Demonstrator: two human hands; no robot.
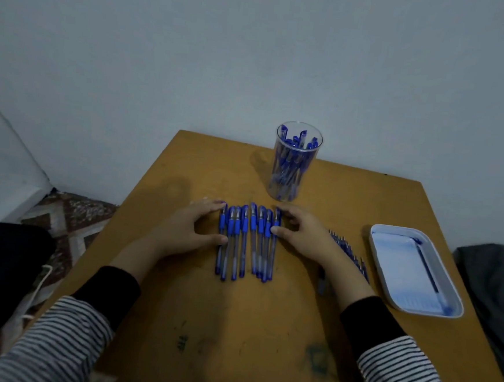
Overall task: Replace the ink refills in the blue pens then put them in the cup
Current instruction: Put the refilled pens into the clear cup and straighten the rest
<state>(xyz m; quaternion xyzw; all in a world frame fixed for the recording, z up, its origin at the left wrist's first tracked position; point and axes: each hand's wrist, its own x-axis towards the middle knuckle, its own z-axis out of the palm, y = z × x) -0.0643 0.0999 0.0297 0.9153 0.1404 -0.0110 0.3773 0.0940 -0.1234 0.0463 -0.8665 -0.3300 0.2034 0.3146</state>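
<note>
Striped sleeves (61,335) with black cuffs (110,291) are entering from the bottom edge, both cut off by the frame. Left hand (187,228) is lying released, fingers fairly straight, with its thumb and fingertips touching the leftmost of the blue pens (248,241). Right hand (304,234) is cupping the rightmost pen, thumb tip touching it; whether it is pinching or only pressing cannot be told. These pens, about eight, are lying side by side in a tight row at the middle of the brown wooden table (234,325), blue caps pointing away and translucent barrels ending in blue tips. More capped blue pens are standing in the clear plastic cup (292,164) at the far edge, their number blurring together. Loose ink refills (350,252) are lying in a slanted row just beside the right wrist, which is partly hiding them. One dark refill (427,268) is resting in the white tray (459,300) at the right.
</note>
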